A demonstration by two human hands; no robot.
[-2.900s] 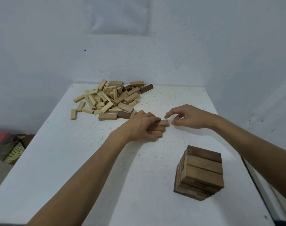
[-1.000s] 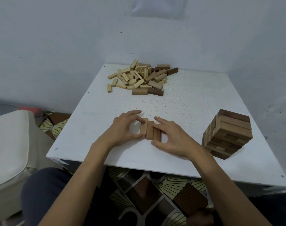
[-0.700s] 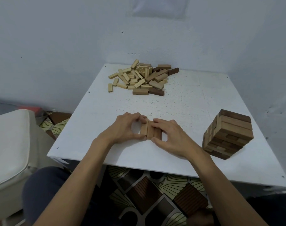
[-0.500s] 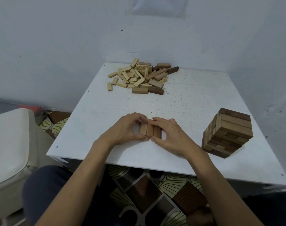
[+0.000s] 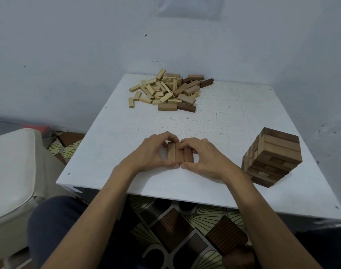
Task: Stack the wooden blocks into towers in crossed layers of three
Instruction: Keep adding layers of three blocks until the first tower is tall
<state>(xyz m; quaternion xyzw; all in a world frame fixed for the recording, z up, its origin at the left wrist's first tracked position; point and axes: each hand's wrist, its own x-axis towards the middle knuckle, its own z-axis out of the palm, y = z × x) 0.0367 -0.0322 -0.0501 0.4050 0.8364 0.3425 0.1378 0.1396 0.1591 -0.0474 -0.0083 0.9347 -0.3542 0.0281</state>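
Note:
Three brown wooden blocks (image 5: 180,154) lie side by side as one layer near the front of the white table (image 5: 111,140). My left hand (image 5: 150,152) curls round the layer's left side and my right hand (image 5: 204,158) curls round its right side, thumbs at the near ends and fingers at the far ends. A finished tower (image 5: 272,158) of crossed layers stands to the right. A loose pile of light and dark blocks (image 5: 165,92) lies at the table's far side.
Walls close in behind and to the right of the table. A white cushioned seat (image 5: 12,171) stands at the left, below table height. The patterned floor (image 5: 175,220) and my dark trouser legs show under the front edge.
The three blocks were brought from mid-table to the front and laid side by side. Over the last second both hands have closed in tighter round them, pressing the ends level.

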